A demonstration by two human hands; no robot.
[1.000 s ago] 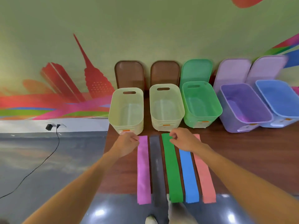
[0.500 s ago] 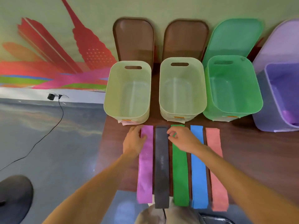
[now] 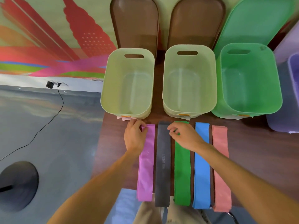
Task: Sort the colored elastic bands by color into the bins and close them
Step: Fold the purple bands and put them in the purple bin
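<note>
My left hand [image 3: 135,137] pinches the far end of the pink band [image 3: 146,172]; my right hand [image 3: 185,137] pinches the far end of the green band [image 3: 182,175]. Both bands lie flat on the table [image 3: 113,151] among the row, just short of the open bins [image 3: 113,70]. Gripping the far ends, I judge, lets each lift straight forward; the green bin [image 3: 267,70] stands far right.
</note>
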